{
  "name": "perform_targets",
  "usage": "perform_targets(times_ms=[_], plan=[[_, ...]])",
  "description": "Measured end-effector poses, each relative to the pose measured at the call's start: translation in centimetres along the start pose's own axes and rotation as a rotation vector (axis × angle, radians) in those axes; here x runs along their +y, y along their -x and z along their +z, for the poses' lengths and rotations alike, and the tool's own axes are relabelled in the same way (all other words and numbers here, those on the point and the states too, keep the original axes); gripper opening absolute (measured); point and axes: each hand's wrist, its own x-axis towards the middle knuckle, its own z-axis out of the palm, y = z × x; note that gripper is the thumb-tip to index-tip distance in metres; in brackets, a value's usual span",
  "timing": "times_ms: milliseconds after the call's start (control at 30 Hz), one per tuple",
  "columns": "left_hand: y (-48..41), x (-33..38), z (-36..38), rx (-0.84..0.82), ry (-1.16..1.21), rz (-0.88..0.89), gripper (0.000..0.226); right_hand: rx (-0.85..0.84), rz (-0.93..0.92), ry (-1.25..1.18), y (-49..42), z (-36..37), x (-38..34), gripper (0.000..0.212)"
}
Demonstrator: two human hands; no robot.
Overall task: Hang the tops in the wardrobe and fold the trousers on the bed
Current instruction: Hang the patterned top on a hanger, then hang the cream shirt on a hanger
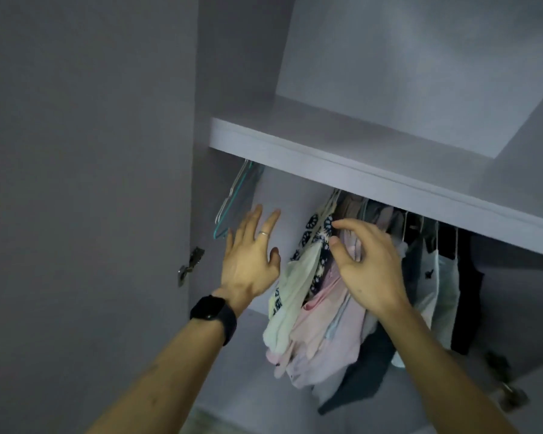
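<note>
Hovering under shelf point(358, 170), left hand point(248, 264) in gap, right hand point(367, 264) near tops point(311, 324)

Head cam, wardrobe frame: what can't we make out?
Head view only:
- Rail and hook tops of the empty hangers: hidden behind the shelf.
- Dark garments at right: too dim to separate.
- Right hand: own fingers hide whether it grips the pink top.

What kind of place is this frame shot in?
Most likely the inside of a home wardrobe, probably in a bedroom. Hung tops crowd together under a shelf, empty hangers hang at the left end, and a door hinge shows on the open side panel.
</note>
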Motion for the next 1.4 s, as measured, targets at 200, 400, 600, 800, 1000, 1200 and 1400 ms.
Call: perform_targets(times_ms=[200,400,600,800,1000,1200,1400], plan=[[10.1,-0.6,1.8,-0.203,-0.084,-0.053,0.072,0.058,0.032,-0.095,9.2,-0.4,2.6,0.022],[15.9,1.5,4.9,-0.276,-0.095,-0.075,0.068,-0.081,0.211,-0.134,18.3,0.4,7.3,0.020],[19.2,3.9,9.5,-0.440,-0.069,-0.045,0.067,-0.143,0.375,-0.114,25.5,-0.1,11.2,0.017],[19.9,6.8,15.3,-0.677,0.022,0.170,0.062,0.023,0.535,0.023,30.9,-1.8,12.7,0.020],[20.9,11.8,20.1,-0.984,0.210,0.564,0.057,0.140,0.932,0.270,37.9,-3.8,11.3,0.022],[25.4,16.5,21.6,-1.299,0.193,1.065,0.059,0.542,1.350,0.487,46.3,-4.1,2.5,0.018],[35.3,21.5,19.0,-1.469,0.307,1.431,0.060,0.849,1.703,0.614,54.0,-2.6,-7.7,0.020]])
